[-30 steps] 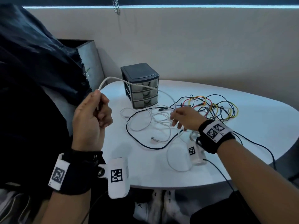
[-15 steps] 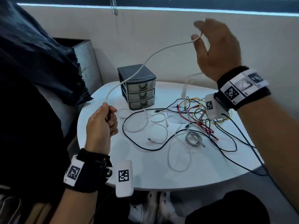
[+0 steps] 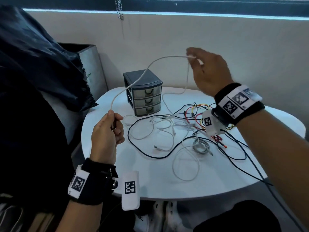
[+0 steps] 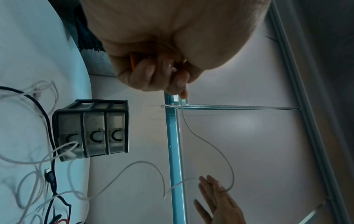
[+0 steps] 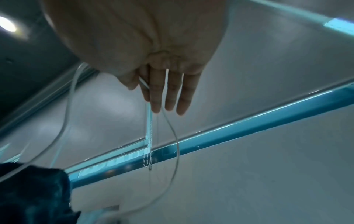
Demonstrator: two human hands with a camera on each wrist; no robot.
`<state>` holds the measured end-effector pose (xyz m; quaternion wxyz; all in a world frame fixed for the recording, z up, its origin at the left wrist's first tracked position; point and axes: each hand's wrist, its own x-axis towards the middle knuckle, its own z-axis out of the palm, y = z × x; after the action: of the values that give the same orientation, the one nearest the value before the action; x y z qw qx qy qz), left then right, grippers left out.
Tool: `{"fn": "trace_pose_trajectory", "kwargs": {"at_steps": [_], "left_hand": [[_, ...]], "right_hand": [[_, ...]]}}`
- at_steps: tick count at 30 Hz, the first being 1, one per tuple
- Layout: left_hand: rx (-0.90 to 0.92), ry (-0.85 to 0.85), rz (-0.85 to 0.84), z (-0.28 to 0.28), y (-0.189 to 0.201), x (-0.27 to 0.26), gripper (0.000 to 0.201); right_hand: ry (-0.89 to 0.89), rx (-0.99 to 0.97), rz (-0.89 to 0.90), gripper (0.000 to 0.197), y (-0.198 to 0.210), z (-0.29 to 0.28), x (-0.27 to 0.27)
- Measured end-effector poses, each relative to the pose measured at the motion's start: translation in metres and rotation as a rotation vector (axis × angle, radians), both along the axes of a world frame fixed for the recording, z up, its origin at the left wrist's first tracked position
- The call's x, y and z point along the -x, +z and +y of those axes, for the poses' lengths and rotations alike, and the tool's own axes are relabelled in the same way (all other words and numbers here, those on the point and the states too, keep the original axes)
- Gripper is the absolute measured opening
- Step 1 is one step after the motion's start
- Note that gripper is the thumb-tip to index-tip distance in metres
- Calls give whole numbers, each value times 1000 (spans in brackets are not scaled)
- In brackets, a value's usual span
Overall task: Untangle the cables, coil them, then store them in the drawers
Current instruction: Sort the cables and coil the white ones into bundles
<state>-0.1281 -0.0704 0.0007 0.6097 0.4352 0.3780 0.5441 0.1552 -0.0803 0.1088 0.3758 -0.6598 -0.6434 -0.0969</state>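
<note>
A white cable (image 3: 147, 71) arcs through the air between my two hands, above a small grey three-drawer unit (image 3: 145, 96) whose drawers are all closed. My left hand (image 3: 115, 124) grips one end of it in a fist near the table's left edge; the left wrist view shows the cable (image 4: 210, 145) leaving those curled fingers (image 4: 172, 84). My right hand (image 3: 192, 56) is raised above the drawers. Its thumb pinches the cable against nearly straight fingers (image 5: 164, 103), and the cable (image 5: 176, 136) runs on between them. The rest hangs down into the tangle on the white table (image 3: 167, 186).
On the table lie other white cables (image 3: 184, 164), a long black cable (image 3: 150, 156), a coiled grey cable (image 3: 200, 146) and a knot of coloured wires (image 3: 195, 113). A dark bag (image 3: 41, 64) and a grey box (image 3: 90, 64) stand to the left. A blind chain (image 3: 119, 7) hangs behind.
My right hand rose from the tangle on the table with the white cable, then came down a little and leftward. My left hand sank lower, still gripping its end.
</note>
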Motion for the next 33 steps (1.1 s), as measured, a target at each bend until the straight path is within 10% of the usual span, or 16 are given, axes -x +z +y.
{"fn": "trace_pose_trajectory", "kwargs": {"at_steps": [9,17,22,27,33], "left_hand": [[-11,-6,19,-3,-1,-7,40],[-68,-34,136,-5,-1,-34,16],[-60,-313,477,3,10,-97,66],[-203,-368,642,24,27,-119,33],[-68,-356,248,53,66,-108,34]], "right_hand": [[-29,-636,-53,48,9,-7,-9],[78,331,185,49,10,-11,6],[293,326,280,59,-1,-13,41],[275,200,410,44,-4,-18,37],[190,302,555,24,-53,-28,28]]}}
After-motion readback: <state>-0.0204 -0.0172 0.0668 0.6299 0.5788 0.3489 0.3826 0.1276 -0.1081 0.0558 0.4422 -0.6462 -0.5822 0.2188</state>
